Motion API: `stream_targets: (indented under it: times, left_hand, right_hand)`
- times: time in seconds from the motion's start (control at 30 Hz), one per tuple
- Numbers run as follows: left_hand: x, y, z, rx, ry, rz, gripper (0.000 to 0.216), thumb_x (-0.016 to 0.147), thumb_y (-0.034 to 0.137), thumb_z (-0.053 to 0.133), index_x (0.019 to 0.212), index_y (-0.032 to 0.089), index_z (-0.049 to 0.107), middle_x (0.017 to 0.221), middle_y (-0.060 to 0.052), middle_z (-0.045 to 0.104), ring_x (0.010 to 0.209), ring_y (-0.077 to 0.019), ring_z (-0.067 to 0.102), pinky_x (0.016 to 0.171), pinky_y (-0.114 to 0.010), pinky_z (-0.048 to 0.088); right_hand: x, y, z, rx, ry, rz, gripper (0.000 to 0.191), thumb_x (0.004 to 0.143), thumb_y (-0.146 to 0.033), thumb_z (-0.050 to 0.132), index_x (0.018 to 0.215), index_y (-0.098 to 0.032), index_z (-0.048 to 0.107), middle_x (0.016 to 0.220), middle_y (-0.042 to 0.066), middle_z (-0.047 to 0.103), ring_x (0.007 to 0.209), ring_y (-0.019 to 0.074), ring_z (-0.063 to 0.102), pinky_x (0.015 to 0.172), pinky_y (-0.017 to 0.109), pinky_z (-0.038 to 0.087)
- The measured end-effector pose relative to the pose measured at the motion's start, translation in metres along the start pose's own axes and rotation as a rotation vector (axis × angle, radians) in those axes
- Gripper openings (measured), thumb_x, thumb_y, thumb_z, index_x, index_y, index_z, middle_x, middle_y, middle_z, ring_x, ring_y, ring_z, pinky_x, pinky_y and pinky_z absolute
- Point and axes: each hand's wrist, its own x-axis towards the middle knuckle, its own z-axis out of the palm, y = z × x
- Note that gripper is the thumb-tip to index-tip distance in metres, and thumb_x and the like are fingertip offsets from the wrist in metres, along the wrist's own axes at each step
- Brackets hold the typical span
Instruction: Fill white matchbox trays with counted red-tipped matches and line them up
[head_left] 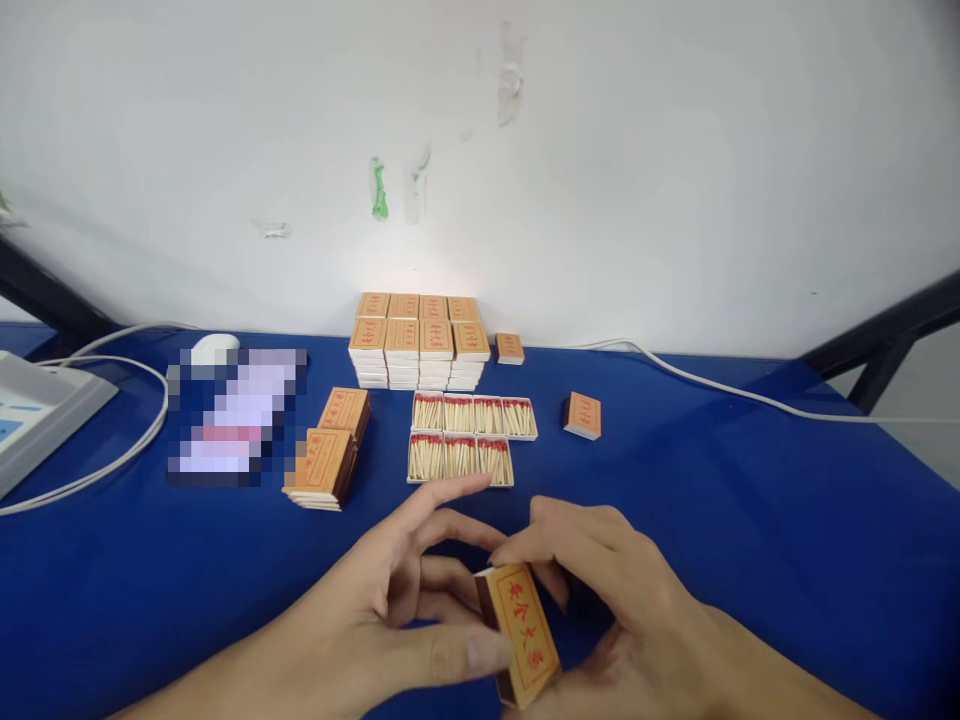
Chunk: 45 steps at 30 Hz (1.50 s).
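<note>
Both my hands hold one orange matchbox with red print just above the blue table, near the front edge. My left hand presses its thumb on the box's left side, with the index finger stretched out. My right hand curls its fingers over the box's top end. Beyond my hands lie several open trays of red-tipped matches in two rows.
Stacks of matchboxes stand against the white wall. Flat orange sleeves are piled at the left. Single boxes lie by the wall and at the right. A white cable, a mouse and a grey device are around.
</note>
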Motion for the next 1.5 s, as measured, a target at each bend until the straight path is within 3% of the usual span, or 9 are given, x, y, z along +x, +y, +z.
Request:
stream_targets:
  times: [0.13,0.4,0.53,0.63,0.73,0.87,1.07,1.27,1.5]
  left_hand:
    - [-0.001,0.003,0.003,-0.013,-0.058,-0.054,0.069,0.111,0.042,0.080,0.171,0.042,0.045,0.146,-0.007,0.074,0.139,-0.0285,0.073,0.122,-0.054,0.054]
    - [0.002,0.002,0.002,-0.097,-0.131,-0.081,0.077,0.105,0.035,0.087,0.171,0.041,0.047,0.156,-0.009,0.071,0.146,-0.0323,0.071,0.126,-0.060,0.049]
    - [0.002,0.007,0.002,-0.092,-0.169,-0.088,0.076,0.105,0.036,0.088,0.170,0.041,0.050,0.154,-0.008,0.072,0.143,-0.0307,0.071,0.124,-0.056,0.050]
    - [0.003,0.007,0.001,-0.074,-0.168,-0.058,0.074,0.106,0.035,0.086,0.170,0.042,0.049,0.151,-0.006,0.073,0.138,-0.0277,0.073,0.124,-0.054,0.049]
    - [0.003,0.004,0.000,-0.068,-0.154,-0.075,0.079,0.105,0.033,0.087,0.171,0.043,0.047,0.145,-0.005,0.075,0.137,-0.0287,0.074,0.122,-0.055,0.051]
    - [0.004,0.001,-0.001,-0.063,-0.148,-0.091,0.080,0.105,0.033,0.087,0.172,0.042,0.045,0.148,-0.007,0.074,0.141,-0.0303,0.073,0.123,-0.056,0.052]
    - [0.002,0.003,0.004,-0.007,-0.062,-0.011,0.070,0.108,0.038,0.082,0.169,0.038,0.047,0.136,-0.008,0.077,0.125,-0.0292,0.081,0.113,-0.052,0.060]
    - [0.000,0.006,0.010,0.242,0.066,0.067,0.075,0.106,0.034,0.082,0.170,0.041,0.044,0.111,-0.001,0.079,0.089,-0.0213,0.086,0.085,-0.038,0.070]
    - [-0.002,-0.005,0.003,0.573,0.020,0.371,0.063,0.105,0.027,0.078,0.162,0.041,0.052,0.095,0.003,0.078,0.068,-0.0126,0.075,0.068,-0.023,0.066]
  right_hand:
    - [0.003,-0.004,0.001,-0.097,0.048,-0.026,0.059,0.093,-0.080,0.081,0.099,-0.023,0.067,0.078,-0.004,0.056,0.064,0.0121,0.054,0.055,0.030,0.035]
    - [-0.005,-0.002,0.003,-0.057,-0.096,-0.016,0.047,0.092,-0.059,0.090,0.113,-0.023,0.066,0.092,0.000,0.060,0.076,0.0164,0.057,0.058,0.031,0.038]
    - [-0.004,0.000,-0.005,0.116,-0.198,0.031,0.052,0.091,-0.045,0.095,0.133,-0.028,0.070,0.123,0.007,0.066,0.108,0.0214,0.069,0.082,0.031,0.059]
    - [-0.003,0.001,-0.009,0.229,-0.235,0.030,0.062,0.093,-0.041,0.096,0.147,-0.030,0.067,0.142,0.010,0.067,0.128,0.0232,0.070,0.102,0.034,0.061]
    - [-0.002,0.001,-0.011,0.256,-0.248,0.009,0.059,0.095,-0.037,0.095,0.147,-0.028,0.067,0.128,0.007,0.075,0.119,0.0223,0.073,0.109,0.039,0.059]
    - [0.000,-0.001,-0.013,0.233,-0.292,0.063,0.054,0.094,-0.043,0.095,0.140,-0.027,0.072,0.121,0.007,0.076,0.111,0.0217,0.072,0.095,0.034,0.062]
    - [0.008,0.009,-0.031,0.111,-0.115,-0.011,0.068,0.088,-0.047,0.100,0.146,-0.028,0.071,0.119,0.006,0.078,0.102,0.0201,0.074,0.086,0.031,0.065]
    - [0.012,0.063,-0.073,-0.368,0.251,0.284,0.052,0.093,-0.063,0.091,0.131,-0.028,0.078,0.115,0.008,0.080,0.093,0.0274,0.072,0.086,0.046,0.062]
    - [0.005,0.102,-0.091,-0.423,0.164,0.431,0.062,0.094,-0.075,0.084,0.131,-0.025,0.081,0.117,0.010,0.083,0.096,0.0298,0.075,0.080,0.045,0.062]
